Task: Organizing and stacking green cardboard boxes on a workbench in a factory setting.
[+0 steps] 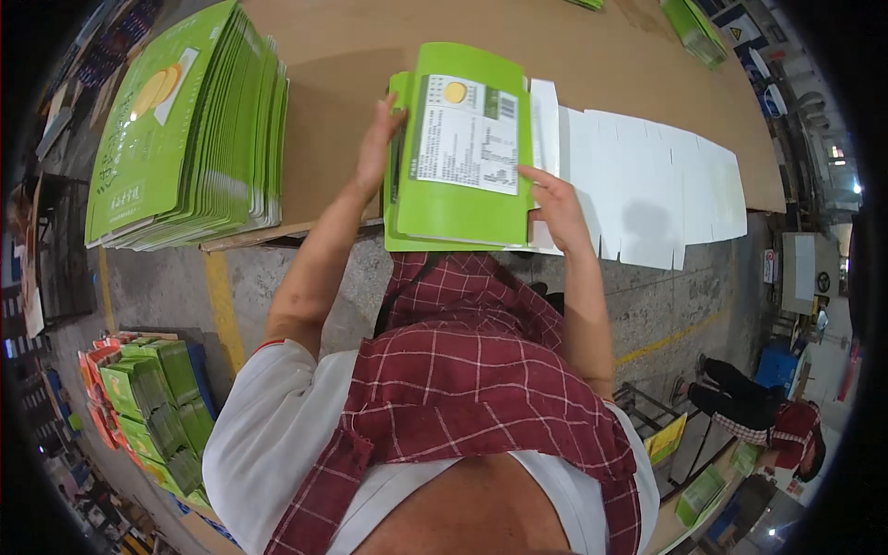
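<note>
In front of me, a flat green carton [467, 211] with a white printed label and a yellow round picture lies at the table's edge. Another green panel shows from under it along its left and lower sides. My left hand [373, 153] holds the carton's left edge, its fingers along the side. On the opposite edge, my right hand [561, 211] grips with the fingertips over the label's side. To the right, white cardboard blanks [638, 176] lie fanned out in an overlapping row, partly hidden behind the carton and my right hand.
A thick stack of green cartons [153, 139] stands on the brown tabletop [324, 102] at left. More green packs [694, 32] lie at the far right. Green and orange bundles [153, 402] sit low at left. Another person [749, 407] is at lower right, beside a table.
</note>
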A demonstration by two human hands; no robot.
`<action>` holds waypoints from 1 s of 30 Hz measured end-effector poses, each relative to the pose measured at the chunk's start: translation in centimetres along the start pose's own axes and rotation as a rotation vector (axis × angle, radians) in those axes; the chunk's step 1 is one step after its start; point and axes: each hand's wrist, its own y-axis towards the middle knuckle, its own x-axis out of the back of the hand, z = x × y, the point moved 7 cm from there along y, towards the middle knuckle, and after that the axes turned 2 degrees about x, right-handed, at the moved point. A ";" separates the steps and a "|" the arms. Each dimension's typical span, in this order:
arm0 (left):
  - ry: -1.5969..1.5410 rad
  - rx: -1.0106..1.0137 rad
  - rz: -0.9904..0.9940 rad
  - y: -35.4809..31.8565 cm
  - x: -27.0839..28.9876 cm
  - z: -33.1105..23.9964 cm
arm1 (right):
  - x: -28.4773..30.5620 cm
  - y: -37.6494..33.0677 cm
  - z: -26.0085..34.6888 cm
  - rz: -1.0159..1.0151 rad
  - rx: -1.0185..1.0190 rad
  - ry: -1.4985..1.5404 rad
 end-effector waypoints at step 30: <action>1.556 -0.249 0.111 -1.4 -3.0 1.7 | 2.6 7.0 0.7 -0.051 0.386 -0.110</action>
